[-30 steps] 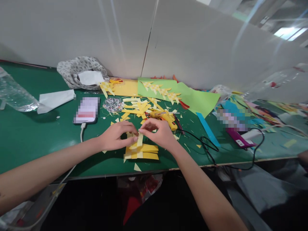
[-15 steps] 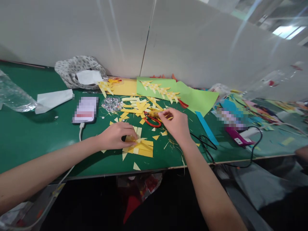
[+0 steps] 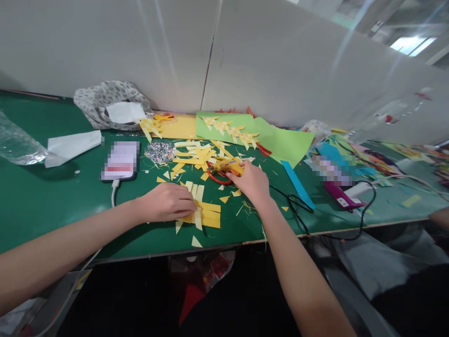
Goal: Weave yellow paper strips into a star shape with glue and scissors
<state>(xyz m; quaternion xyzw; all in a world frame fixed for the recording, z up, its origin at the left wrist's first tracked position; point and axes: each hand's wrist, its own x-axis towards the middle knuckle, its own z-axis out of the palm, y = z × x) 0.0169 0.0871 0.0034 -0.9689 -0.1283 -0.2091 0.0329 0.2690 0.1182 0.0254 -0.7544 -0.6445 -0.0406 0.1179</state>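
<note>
My left hand (image 3: 171, 202) has its fingers curled together over crossed paper strips (image 3: 210, 216), yellow and pale cream, partly interlaced near the bench's front edge. The fingers hide the left part of the strips. My right hand (image 3: 250, 182) is wrapped round a yellow glue gun (image 3: 226, 165), its dark nozzle pointing left. Beneath the gun, the red handles of scissors (image 3: 219, 178) show; their blades are hidden. Loose yellow paper strips (image 3: 196, 158) lie in a pile behind the gun. A black cord (image 3: 293, 201) runs on the bench to the right of my right hand.
A phone (image 3: 121, 160) on a white cable lies left, beside a clear dish of small beads (image 3: 160, 152). Woven yellow pieces (image 3: 229, 128) rest on green paper (image 3: 280, 140) by the wall. A purple power strip (image 3: 342, 195) and blue paper strip (image 3: 298, 185) lie right.
My right hand has lifted the glue gun, which now shows more fully above the scissors. My left fingers have closed down over the crossed strips, and a cream strip there now hangs toward the front.
</note>
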